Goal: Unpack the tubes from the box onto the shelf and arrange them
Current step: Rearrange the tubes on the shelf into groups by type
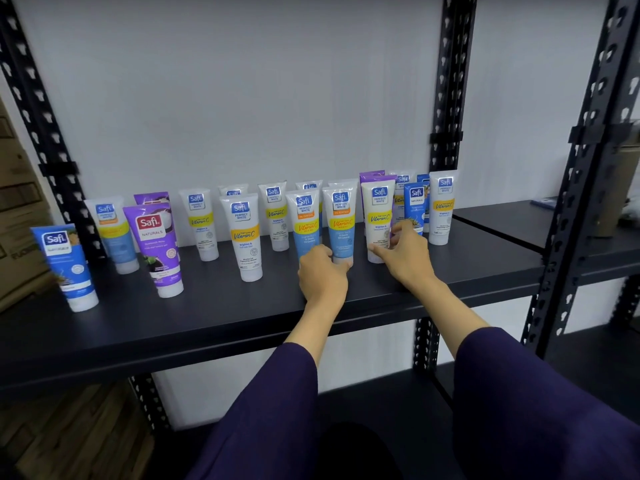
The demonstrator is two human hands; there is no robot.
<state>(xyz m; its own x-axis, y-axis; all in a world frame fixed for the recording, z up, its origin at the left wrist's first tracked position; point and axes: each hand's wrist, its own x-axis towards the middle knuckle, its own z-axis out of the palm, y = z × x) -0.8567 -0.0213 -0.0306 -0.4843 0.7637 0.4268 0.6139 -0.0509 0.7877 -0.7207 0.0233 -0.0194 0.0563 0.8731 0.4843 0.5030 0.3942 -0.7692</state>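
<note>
Several Safi tubes stand cap-down on the black shelf (pixel 214 306). My left hand (pixel 320 271) grips the base of a white-and-blue oil-control tube (pixel 341 220); a matching tube (pixel 304 220) stands just left of it. My right hand (pixel 405 251) closes around the lower part of a white Vitamin C tube (pixel 379 216). Further left stand another white tube (pixel 244 233), a purple Naturals tube (pixel 156 244) and a blue tube (pixel 65 265). At the right, a blue Naturals tube (pixel 414 206) and a white tube (pixel 443 209) stand. The box is out of view.
Black perforated uprights (pixel 446 98) frame the shelf; another (pixel 585 188) stands at the right with a neighbouring shelf (pixel 502 223) behind it. Cardboard cartons (pixel 17 216) are stacked at the far left. A lower shelf level lies beneath my purple sleeves.
</note>
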